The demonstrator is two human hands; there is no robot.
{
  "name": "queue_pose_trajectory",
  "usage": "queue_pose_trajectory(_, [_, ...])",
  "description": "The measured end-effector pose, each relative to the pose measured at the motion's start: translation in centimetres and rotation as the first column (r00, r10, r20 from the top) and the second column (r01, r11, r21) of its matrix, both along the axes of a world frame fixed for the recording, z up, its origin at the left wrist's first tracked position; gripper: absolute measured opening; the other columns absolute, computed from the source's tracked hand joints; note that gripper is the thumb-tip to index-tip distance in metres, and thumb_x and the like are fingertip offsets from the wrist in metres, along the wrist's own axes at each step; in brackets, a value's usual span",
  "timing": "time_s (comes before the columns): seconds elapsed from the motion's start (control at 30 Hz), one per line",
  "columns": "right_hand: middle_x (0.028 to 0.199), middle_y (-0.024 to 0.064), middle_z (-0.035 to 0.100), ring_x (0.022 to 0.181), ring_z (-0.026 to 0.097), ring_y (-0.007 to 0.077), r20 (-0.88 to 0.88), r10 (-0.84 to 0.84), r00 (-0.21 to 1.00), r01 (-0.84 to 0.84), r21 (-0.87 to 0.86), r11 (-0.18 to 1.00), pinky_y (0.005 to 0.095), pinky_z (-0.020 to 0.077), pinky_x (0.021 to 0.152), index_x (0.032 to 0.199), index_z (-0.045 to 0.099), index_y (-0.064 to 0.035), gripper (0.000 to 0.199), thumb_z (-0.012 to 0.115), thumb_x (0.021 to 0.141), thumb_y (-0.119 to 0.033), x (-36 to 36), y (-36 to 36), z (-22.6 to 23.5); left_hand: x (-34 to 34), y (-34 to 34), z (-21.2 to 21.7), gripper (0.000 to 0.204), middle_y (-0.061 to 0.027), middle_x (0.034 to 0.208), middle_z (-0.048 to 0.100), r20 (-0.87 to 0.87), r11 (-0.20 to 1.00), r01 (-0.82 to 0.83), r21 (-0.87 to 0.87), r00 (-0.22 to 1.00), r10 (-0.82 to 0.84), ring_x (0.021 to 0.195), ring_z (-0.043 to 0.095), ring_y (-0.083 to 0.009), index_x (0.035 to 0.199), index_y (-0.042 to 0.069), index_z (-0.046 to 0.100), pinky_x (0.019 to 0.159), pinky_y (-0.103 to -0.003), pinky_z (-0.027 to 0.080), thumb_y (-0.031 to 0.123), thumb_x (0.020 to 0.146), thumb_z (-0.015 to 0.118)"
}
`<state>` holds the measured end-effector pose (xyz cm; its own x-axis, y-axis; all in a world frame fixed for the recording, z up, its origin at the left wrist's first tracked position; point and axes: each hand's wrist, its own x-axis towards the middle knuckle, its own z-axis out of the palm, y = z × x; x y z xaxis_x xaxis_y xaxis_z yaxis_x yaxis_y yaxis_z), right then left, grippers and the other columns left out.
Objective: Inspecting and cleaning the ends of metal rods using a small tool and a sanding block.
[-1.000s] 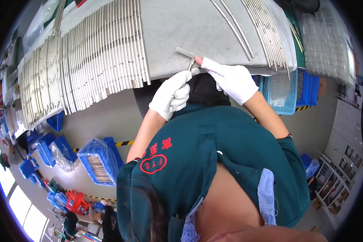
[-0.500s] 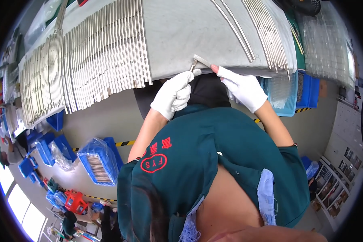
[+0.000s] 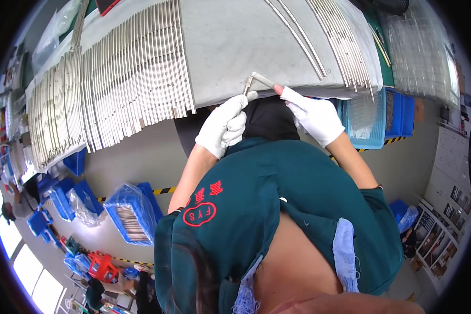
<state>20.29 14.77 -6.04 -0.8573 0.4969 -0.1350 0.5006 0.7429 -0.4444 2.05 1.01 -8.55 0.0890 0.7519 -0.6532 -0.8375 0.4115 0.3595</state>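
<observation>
Metal piece: held upright, slightly tilted, near the front edge of the cloth-covered table; one counted
Flat strip: its tip brought to the piece's upper end, contact apparent; one counted
Left hand: piece pinched by thumb and forefinger, other fingers curled
Right hand: strip's end pinched, other fingers partly hidden
Progress: one piece in hand; finished and unfinished rods cannot be told apart
Rods: two laid apart, a bunch at right, rows at left too close-packed for counting
</observation>
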Motion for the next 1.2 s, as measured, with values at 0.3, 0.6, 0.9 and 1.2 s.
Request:
queue_pose_trajectory(0.3, [0.055, 0.0025, 0.051, 0.044, 0.051, 0.0183, -0.014, 0.075, 0.997, -0.074, 0.093, 0.993, 0.0303, 0.0405, 0.044, 0.126, 0.053, -0.0325, 0.036, 0.051, 0.091, -0.026, -2.8, -0.7, -0.8, 0.1, -0.2, -0.3, 0.031, 0.0065, 0.05, 0.034, -0.093, 0.999, -0.032, 0.002, 0.995, 0.032, 0.034, 0.024, -0.0033, 0.115, 0.006, 0.055, 0.033, -0.02, 0.018, 0.026, 0.092, 0.051])
queue_pose_trajectory(0.6, [0.058, 0.0041, 0.057, 0.047, 0.055, 0.0221, -0.023, 0.027, 0.999, -0.029, -0.069, 0.997, 0.0333, 0.0422, 0.042, 0.129, 0.048, -0.033, 0.039, 0.05, 0.091, -0.027, -2.8, -0.4, 0.0, 0.7, 0.0, 0.4, 0.035, 0.0065, 0.051, 0.033, -0.14, 0.999, -0.053, -0.01, 0.989, 0.051, 0.037, 0.024, -0.0028, 0.12, 0.004, 0.054, 0.035, -0.02, 0.018, 0.025, 0.092, 0.05])
queue_pose_trajectory(0.9, [0.049, 0.0027, 0.054, 0.042, 0.054, 0.0194, 0.028, 0.039, 0.999, -0.041, 0.09, 0.995, 0.0334, 0.0434, 0.042, 0.13, 0.048, -0.029, 0.038, 0.048, 0.092, -0.029, -2.4, -0.8, -0.4, 1.3, 0.2, 0.0, 0.032, 0.006, 0.052, 0.035, -0.222, 0.996, -0.094, -0.007, 0.971, 0.09, 0.035, 0.024, -0.0024, 0.118, 0.004, 0.056, 0.033, -0.019, 0.018, 0.023, 0.093, 0.05])
queue_pose_trajectory(1.2, [0.053, 0.0046, 0.054, 0.039, 0.052, 0.0179, -0.125, 0.086, 0.988, -0.081, 0.045, 0.996, 0.0301, 0.0435, 0.04, 0.134, 0.046, -0.0221, 0.045, 0.052, 0.089, -0.019, -1.4, -1.4, -0.9, 1.4, -0.2, -0.4, 0.02, 0.0055, 0.051, 0.036, -0.186, 0.995, -0.098, 0.019, 0.977, 0.1, 0.036, 0.024, -0.0028, 0.103, 0.006, 0.058, 0.033, -0.019, 0.018, 0.022, 0.093, 0.05])
